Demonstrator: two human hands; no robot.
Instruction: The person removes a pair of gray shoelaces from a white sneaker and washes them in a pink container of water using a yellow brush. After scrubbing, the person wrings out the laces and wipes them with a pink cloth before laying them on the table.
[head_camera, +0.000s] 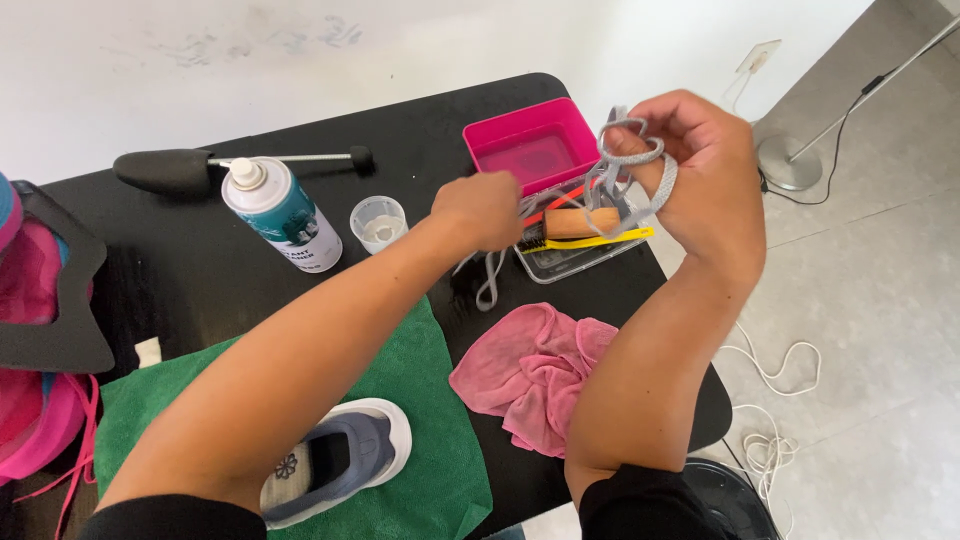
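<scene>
On the black counter (300, 130) a grey shoe (340, 455) lies on the green towel (440, 440) with no lace in it (already pulled out); the right hand (700, 170) fingers hold the grey shoelace (640, 165) coiled, the left hand (485, 208) pinches its tail, winding seems unfinished

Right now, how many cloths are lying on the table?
2. A green cloth lies at the near edge under the grey shoe; a crumpled pink cloth sits right of it. The arms may hide others.
</scene>
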